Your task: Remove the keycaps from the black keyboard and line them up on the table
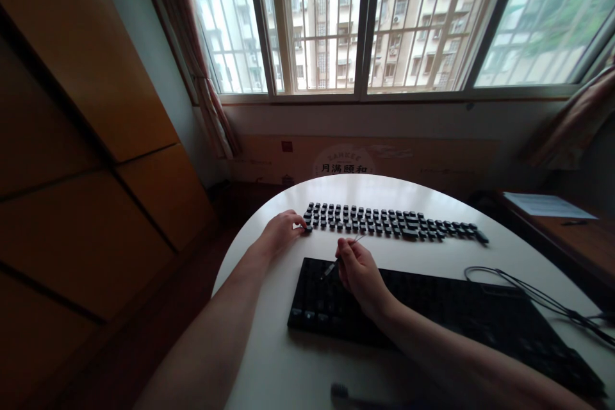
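Observation:
At the left end of several rows of loose black keycaps (pixel 384 221), my left hand (pixel 287 225) has its thumb and fingers closed on a keycap (pixel 308 228). My right hand (pixel 356 269) is shut around a slim keycap puller (pixel 329 269); thin wire sticks out above the fist and a greyish end points down to the left. Below that tool lies a black keyboard (pixel 432 307), its left part under my right hand and its middle partly covered by my forearm. A few keycaps (pixel 310 316) show at the keyboard's lower left corner.
All this is on a round white table (pixel 269 333). A looped black cable (pixel 538 291) lies at the right. A dark brush (pixel 340 391) is near the front edge. Beyond the table, a brown desk (pixel 567 230) with a paper sheet (pixel 548 205) stands to the right.

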`<state>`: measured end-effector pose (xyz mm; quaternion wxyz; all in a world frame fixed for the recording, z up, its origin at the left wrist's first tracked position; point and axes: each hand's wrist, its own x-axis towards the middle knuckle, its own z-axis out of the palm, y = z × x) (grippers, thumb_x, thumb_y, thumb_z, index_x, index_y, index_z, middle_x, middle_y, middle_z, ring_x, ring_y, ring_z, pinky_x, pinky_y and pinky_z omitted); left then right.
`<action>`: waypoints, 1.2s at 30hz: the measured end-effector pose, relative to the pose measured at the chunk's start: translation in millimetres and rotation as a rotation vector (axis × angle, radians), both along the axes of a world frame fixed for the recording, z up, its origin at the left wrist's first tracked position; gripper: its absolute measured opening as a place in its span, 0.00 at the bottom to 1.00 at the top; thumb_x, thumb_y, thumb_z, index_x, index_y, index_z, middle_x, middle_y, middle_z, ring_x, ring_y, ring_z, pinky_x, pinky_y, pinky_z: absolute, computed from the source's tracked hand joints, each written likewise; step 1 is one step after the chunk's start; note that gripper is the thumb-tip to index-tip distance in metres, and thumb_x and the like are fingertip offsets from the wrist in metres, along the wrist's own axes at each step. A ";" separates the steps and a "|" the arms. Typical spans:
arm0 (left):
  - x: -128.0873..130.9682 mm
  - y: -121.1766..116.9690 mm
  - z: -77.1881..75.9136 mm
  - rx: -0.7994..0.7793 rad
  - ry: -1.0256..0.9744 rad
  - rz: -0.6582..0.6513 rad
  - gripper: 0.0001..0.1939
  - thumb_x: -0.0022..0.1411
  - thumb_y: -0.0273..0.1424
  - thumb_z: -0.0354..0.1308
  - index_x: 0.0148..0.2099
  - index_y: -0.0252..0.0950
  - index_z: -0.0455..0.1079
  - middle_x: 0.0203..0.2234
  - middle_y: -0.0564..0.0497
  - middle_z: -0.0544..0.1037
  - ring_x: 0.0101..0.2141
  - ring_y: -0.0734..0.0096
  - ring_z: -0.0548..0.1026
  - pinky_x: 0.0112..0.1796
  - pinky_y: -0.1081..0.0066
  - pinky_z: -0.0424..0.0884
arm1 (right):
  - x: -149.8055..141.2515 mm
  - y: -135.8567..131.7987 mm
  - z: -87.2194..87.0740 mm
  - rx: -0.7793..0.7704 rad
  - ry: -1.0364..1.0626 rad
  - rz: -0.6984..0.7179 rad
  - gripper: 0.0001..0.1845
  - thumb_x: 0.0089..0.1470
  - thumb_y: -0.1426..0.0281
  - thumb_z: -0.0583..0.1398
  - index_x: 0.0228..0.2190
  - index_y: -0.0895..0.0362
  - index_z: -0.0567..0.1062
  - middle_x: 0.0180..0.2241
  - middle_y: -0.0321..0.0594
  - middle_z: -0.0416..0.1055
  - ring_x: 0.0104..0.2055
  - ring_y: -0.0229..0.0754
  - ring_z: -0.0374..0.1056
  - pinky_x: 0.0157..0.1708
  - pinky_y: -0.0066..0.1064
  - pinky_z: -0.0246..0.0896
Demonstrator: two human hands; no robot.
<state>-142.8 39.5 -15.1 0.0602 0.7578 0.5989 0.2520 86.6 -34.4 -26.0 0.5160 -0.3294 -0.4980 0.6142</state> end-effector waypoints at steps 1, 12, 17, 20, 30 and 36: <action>0.0 -0.3 0.6 0.003 0.002 0.001 0.04 0.57 0.32 0.63 0.35 0.40 0.80 0.34 0.50 0.75 0.30 0.69 0.71 0.37 0.68 0.67 | 0.1 -0.3 0.5 -0.002 -0.001 0.000 0.29 0.50 0.41 0.59 0.25 0.55 0.65 0.11 0.23 0.52 0.12 0.30 0.48 0.10 0.21 0.40; -10.5 -0.1 4.8 0.012 0.037 -0.008 0.08 0.57 0.34 0.64 0.41 0.42 0.80 0.35 0.51 0.75 0.29 0.71 0.71 0.35 0.71 0.67 | 0.0 -0.2 -2.5 0.002 -0.013 -0.006 0.28 0.52 0.42 0.58 0.26 0.55 0.65 0.12 0.24 0.54 0.12 0.30 0.49 0.11 0.21 0.43; -4.1 1.6 -2.2 0.021 0.033 0.008 0.07 0.55 0.35 0.66 0.38 0.43 0.80 0.36 0.52 0.76 0.30 0.71 0.72 0.35 0.71 0.67 | -0.6 0.0 -1.4 0.004 -0.013 -0.012 0.28 0.52 0.42 0.58 0.26 0.55 0.65 0.12 0.23 0.53 0.12 0.30 0.49 0.11 0.21 0.42; -3.3 1.3 -1.5 0.034 0.025 0.015 0.08 0.54 0.35 0.66 0.38 0.42 0.80 0.36 0.52 0.76 0.30 0.71 0.72 0.35 0.71 0.67 | -0.7 0.2 -1.4 0.005 -0.005 -0.014 0.28 0.52 0.42 0.59 0.26 0.55 0.65 0.12 0.23 0.53 0.12 0.30 0.49 0.11 0.22 0.42; -19.5 -6.6 24.9 0.291 -0.097 0.297 0.16 0.66 0.36 0.50 0.50 0.35 0.71 0.32 0.49 0.74 0.29 0.68 0.70 0.36 0.69 0.66 | 1.5 1.3 -1.3 0.027 0.050 -0.061 0.28 0.52 0.42 0.60 0.26 0.55 0.65 0.11 0.24 0.53 0.12 0.30 0.47 0.11 0.22 0.40; -6.6 -7.6 24.5 0.180 -0.040 0.092 0.08 0.58 0.34 0.58 0.35 0.37 0.77 0.29 0.51 0.75 0.26 0.71 0.68 0.35 0.70 0.66 | 1.4 5.1 -3.9 0.024 0.078 -0.087 0.27 0.52 0.43 0.60 0.27 0.55 0.65 0.12 0.23 0.52 0.12 0.29 0.46 0.11 0.22 0.40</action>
